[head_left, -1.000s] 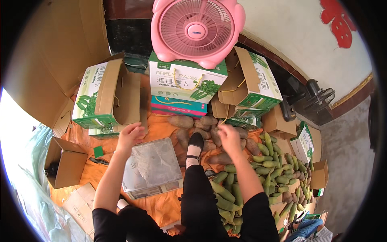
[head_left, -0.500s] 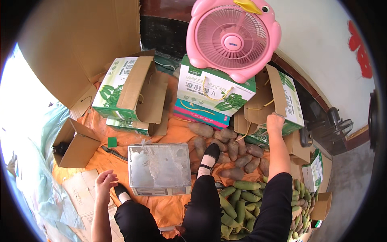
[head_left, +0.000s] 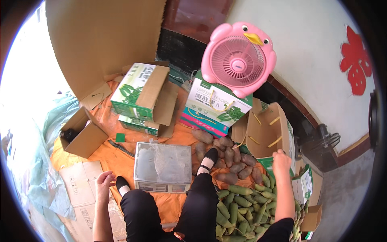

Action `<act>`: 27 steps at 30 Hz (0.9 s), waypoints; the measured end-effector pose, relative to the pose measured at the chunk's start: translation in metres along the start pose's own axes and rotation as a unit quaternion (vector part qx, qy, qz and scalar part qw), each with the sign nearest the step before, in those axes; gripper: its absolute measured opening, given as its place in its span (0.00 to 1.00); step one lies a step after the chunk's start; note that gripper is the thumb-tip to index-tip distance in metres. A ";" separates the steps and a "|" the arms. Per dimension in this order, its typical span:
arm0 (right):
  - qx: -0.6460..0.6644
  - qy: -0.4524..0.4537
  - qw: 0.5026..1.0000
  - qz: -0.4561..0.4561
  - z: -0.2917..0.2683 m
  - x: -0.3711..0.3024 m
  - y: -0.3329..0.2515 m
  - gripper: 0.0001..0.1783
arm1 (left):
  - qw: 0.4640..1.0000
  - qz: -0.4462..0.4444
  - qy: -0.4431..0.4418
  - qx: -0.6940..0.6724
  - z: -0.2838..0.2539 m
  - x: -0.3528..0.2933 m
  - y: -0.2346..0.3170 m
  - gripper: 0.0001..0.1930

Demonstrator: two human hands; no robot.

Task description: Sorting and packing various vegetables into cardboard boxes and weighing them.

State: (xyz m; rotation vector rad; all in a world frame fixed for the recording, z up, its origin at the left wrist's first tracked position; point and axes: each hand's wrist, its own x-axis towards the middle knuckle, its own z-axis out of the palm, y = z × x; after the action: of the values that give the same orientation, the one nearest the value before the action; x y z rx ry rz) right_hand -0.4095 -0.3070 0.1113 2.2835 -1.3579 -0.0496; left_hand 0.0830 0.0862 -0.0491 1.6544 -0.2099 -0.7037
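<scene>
My right hand (head_left: 281, 163) is closed at the near edge of an open cardboard carton (head_left: 264, 139) with a green and white print, on the right. The carton's brown inside and yellow cord handles (head_left: 275, 121) show; its fingertips are partly hidden. My left hand (head_left: 104, 182) hangs empty on the left, fingers loosely bent and apart, above flattened cardboard (head_left: 82, 183). Between my feet and the stacked boxes stands a scale-like grey box (head_left: 163, 165) with a scuffed, plastic-covered top. Green radishes (head_left: 242, 211) lie heaped by my right leg, with brownish roots (head_left: 229, 155) beyond them.
A pink bird-shaped fan (head_left: 238, 60) stands on a printed gift box (head_left: 217, 101). Two more radish cartons (head_left: 137, 94) are stacked at left, near a small open box (head_left: 86, 135). Orange sheeting (head_left: 117, 155) covers the floor. A black fan (head_left: 324, 139) stands by the wall.
My right hand has come nearer to me, and the carton at it has tipped so more of its inside shows. My left hand stays much the same; the view has shifted.
</scene>
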 end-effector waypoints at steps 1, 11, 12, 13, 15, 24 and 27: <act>-0.002 0.003 1.000 0.004 -0.019 -0.001 -0.008 0.04 | 1.000 0.002 0.000 -0.005 -0.008 -0.004 -0.003 0.09; 0.335 -0.035 0.927 0.168 -0.151 0.003 0.013 0.06 | 0.996 0.046 0.025 -0.077 -0.068 -0.058 0.009 0.09; 0.404 -0.024 0.900 0.158 -0.156 0.006 0.009 0.04 | 0.995 0.049 0.027 -0.081 -0.078 -0.062 0.008 0.09; 0.471 -0.013 0.869 0.148 -0.164 0.006 0.005 0.04 | 0.994 0.050 0.044 -0.089 -0.087 -0.066 0.006 0.09; 0.508 -0.007 0.849 0.147 -0.182 0.008 -0.001 0.04 | 0.991 0.050 0.068 -0.106 -0.099 -0.074 0.006 0.09; 0.634 0.021 0.773 0.008 -0.303 0.042 -0.110 0.09 | 0.984 0.053 0.056 -0.160 -0.106 -0.082 0.000 0.08; 0.680 0.020 0.732 -0.020 -0.333 0.053 -0.147 0.10 | 0.984 0.031 0.004 -0.176 -0.091 -0.075 -0.003 0.12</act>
State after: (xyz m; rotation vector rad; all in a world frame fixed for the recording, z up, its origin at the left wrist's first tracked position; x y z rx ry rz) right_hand -0.1732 -0.1666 0.3549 3.3328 -1.5062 1.4287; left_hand 0.0727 0.2009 -0.0232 1.3077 -0.1222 -0.6468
